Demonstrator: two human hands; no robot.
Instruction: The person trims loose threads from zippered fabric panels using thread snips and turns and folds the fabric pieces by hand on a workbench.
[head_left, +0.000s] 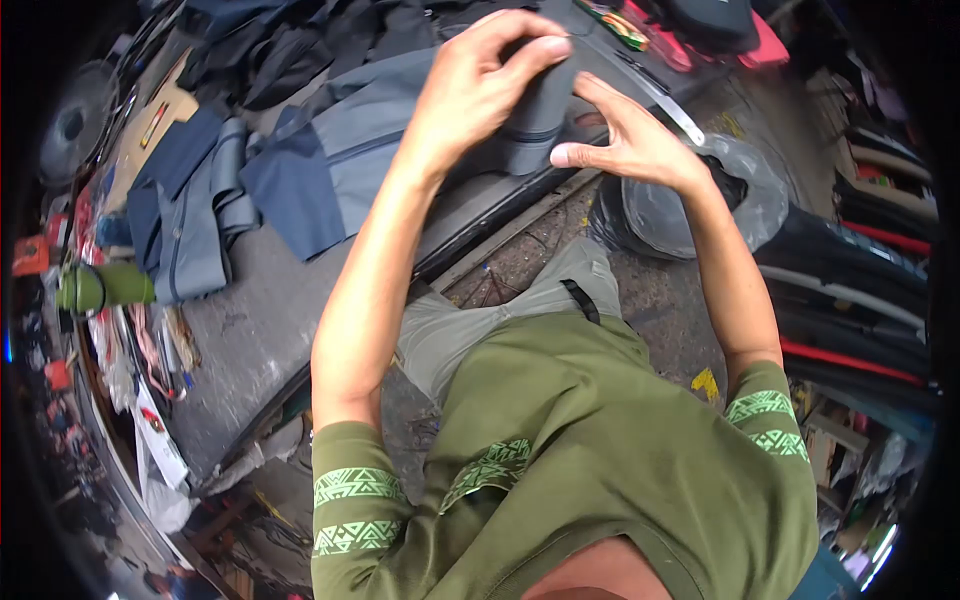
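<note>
Your green shirt fills the lower middle of the frame. Up at top centre, grey fabric sits between your hands by the worktop edge. Your left hand has a curled grip, hold unclear; your right hand's grip is spread wide beside the fabric.

Two hands show at the upper centre: one left hand and one right hand. One green shirt fills the lower centre, with two sleeves, the left sleeve and the right sleeve, each carrying two patterned bands: four sleeve bands. One pair of trousers is mid-frame, one green bottle far left, one plastic bag upper right. Cloth pieces, upper left, overlap too much to count.
</note>
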